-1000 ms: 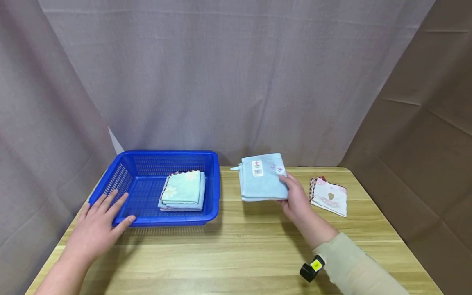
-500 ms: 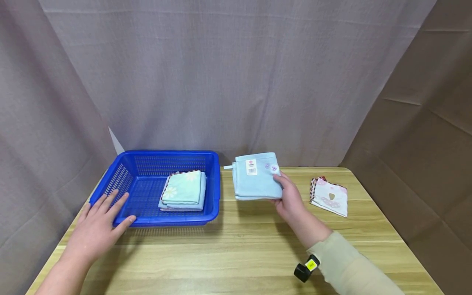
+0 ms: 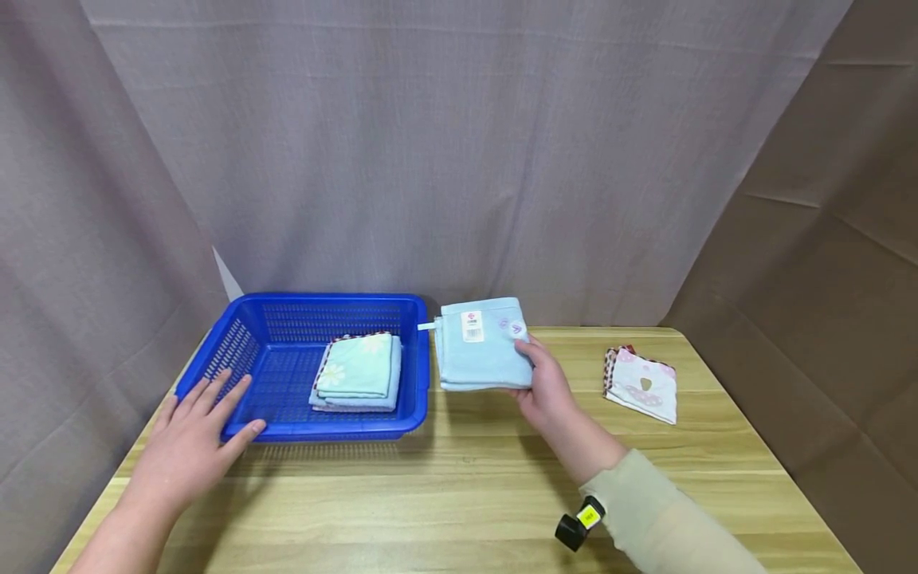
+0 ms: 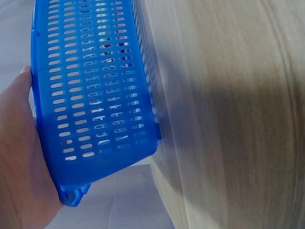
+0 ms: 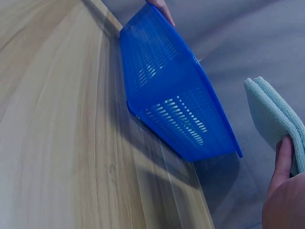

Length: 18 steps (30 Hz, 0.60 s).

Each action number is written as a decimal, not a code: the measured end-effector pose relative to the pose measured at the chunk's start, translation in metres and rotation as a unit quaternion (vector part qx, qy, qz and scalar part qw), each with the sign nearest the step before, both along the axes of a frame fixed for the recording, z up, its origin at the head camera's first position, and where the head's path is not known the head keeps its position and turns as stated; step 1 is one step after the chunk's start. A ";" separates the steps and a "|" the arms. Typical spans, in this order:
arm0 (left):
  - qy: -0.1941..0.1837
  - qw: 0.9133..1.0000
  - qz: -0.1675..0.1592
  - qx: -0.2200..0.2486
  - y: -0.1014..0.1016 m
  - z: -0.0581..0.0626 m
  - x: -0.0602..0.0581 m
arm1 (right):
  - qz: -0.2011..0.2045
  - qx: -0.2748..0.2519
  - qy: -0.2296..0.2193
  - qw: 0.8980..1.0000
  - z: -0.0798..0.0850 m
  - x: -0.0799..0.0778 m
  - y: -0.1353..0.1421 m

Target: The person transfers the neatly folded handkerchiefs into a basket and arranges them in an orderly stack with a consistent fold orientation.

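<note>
My right hand pinches a folded light-blue towel by its right edge, thumb on top. The towel bears a white label and purple heart prints, and a hanging loop sticks out at its left. It is held above the table, just right of the blue plastic basket. In the right wrist view the towel shows edge-on, apart from the basket wall. My left hand rests with spread fingers on the basket's front left corner. Inside the basket, on its right side, lies a stack of folded towels, a mint one with white flowers uppermost.
A folded white and pink towel with a checked edge lies at the right of the wooden table. Grey curtain hangs behind, and brown cloth closes off the right side. A black device is strapped at the right wrist.
My right hand has carried the light-blue towel leftward, closer to the basket. The left hand has stayed on the basket corner, and the stack inside looks the same.
</note>
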State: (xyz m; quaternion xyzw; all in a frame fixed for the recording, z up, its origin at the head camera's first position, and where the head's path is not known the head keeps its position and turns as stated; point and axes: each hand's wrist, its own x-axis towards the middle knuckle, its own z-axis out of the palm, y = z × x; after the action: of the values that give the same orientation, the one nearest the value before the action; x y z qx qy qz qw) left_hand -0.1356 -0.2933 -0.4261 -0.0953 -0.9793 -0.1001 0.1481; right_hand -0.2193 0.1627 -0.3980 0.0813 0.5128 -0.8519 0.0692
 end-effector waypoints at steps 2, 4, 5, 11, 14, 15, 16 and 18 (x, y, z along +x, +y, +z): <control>-0.001 1.000 0.000 0.000 0.000 0.000 0.000 | -0.001 -0.006 -0.003 1.000 0.000 0.000 -0.003; -0.001 1.000 0.000 -0.001 0.000 0.001 0.001 | 0.003 -0.012 -0.004 1.000 -0.001 0.000 -0.007; -0.002 1.000 0.000 -0.001 0.000 0.001 0.001 | 0.003 -0.016 -0.004 1.000 -0.001 0.000 -0.009; -0.004 1.000 -0.001 0.000 0.000 0.002 0.001 | -0.002 -0.022 -0.005 1.000 -0.002 0.000 -0.021; -0.003 1.000 -0.001 0.000 0.001 0.002 0.001 | -0.003 -0.020 -0.003 1.000 -0.003 0.000 -0.027; -0.003 1.000 -0.001 0.001 0.001 0.002 0.001 | -0.001 -0.019 -0.001 1.000 -0.003 0.000 -0.029; -0.002 1.000 -0.001 0.001 0.001 0.002 0.001 | -0.003 -0.019 -0.001 1.000 -0.003 0.000 -0.031; -0.003 1.000 -0.001 0.002 0.001 0.002 0.001 | -0.003 -0.020 0.002 1.000 -0.004 0.000 -0.034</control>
State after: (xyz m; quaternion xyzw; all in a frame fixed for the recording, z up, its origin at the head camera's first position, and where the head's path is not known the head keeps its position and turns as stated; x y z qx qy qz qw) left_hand -0.1349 -0.2926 -0.4243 -0.0955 -0.9795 -0.1021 0.1451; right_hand -0.2191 0.1286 -0.4019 0.0794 0.4958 -0.8622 0.0674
